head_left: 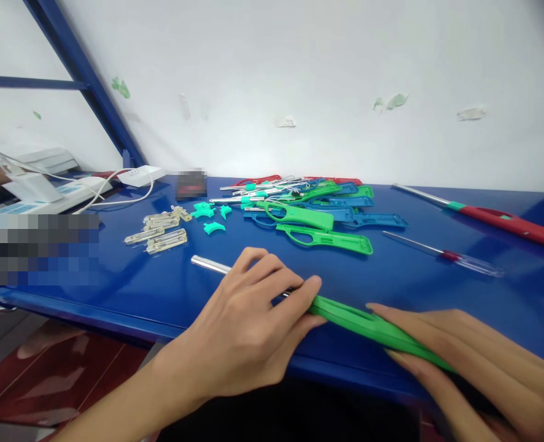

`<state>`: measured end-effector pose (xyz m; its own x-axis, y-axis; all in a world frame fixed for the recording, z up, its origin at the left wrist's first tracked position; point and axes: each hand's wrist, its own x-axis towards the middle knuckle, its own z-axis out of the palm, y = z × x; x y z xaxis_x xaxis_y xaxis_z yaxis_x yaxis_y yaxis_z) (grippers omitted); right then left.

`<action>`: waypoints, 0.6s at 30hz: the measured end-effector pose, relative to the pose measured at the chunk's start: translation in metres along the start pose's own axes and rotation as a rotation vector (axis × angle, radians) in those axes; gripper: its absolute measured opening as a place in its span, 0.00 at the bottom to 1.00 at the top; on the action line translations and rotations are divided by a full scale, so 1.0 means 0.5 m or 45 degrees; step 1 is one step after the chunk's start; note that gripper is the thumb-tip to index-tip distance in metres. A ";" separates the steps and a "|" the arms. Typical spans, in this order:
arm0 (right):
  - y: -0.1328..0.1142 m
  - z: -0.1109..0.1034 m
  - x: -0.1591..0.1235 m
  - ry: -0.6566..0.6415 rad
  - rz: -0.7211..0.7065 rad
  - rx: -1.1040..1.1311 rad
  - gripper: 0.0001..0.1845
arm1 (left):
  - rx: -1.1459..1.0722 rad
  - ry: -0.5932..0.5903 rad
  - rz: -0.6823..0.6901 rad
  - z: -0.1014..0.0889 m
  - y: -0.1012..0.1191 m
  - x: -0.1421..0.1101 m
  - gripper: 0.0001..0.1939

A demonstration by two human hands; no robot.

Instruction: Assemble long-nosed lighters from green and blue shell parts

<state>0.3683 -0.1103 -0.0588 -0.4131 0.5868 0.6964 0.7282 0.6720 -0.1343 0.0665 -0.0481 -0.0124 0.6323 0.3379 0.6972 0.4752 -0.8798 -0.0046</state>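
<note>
A green gas lighter (345, 316) with a metal tube spans both my hands above the front edge of the blue table. My left hand (253, 313) is closed around the front of its body, where the metal tube meets the green handle; the tube tip sticks out to the left. My right hand (474, 350) pinches the rear of the green handle, thumb below and fingers above. Behind them lies a pile of green and blue handle shells (325, 239) with metal tubes. Teal triggers (214, 228) and clear fuel tanks (166, 240) are grouped left of the pile.
On the right lie a red lighter (506, 221) and a screwdriver (474, 262) with a clear handle. A white power strip (142, 175) with a cable is at the back left. The blue table (115, 313) meets a white wall behind.
</note>
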 end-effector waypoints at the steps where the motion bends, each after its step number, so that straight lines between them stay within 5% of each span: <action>1: 0.001 0.000 0.001 0.000 -0.007 0.006 0.22 | -0.001 0.004 0.001 0.000 0.001 0.000 0.11; 18: -0.009 0.016 -0.024 0.040 -0.185 -0.087 0.33 | 0.426 0.171 0.122 0.016 0.032 0.001 0.11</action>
<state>0.3657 -0.1164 -0.0723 -0.5007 0.4704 0.7267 0.6979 0.7160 0.0174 0.0794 -0.0594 -0.0176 0.6084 0.1928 0.7698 0.6053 -0.7401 -0.2930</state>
